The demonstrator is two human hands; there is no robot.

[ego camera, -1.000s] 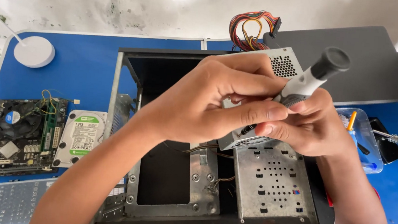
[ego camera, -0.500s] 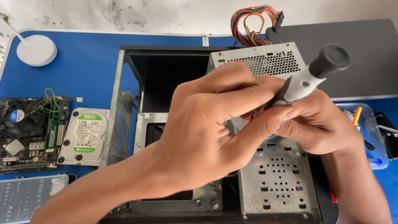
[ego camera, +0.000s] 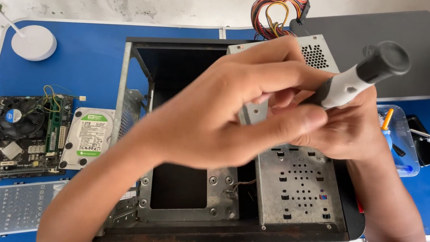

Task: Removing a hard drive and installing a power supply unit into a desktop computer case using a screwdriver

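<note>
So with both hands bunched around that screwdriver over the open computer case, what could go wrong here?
1. The left hand covers the tip of the screwdriver that the right hand holds, so the tip cannot be seen; a slip might jab a finger.
2. A loosened screw could drop into the open case and hide among the metal brackets.
3. The motherboard and hard drive lie bare on the blue table; a stray elbow might knock them.
</note>
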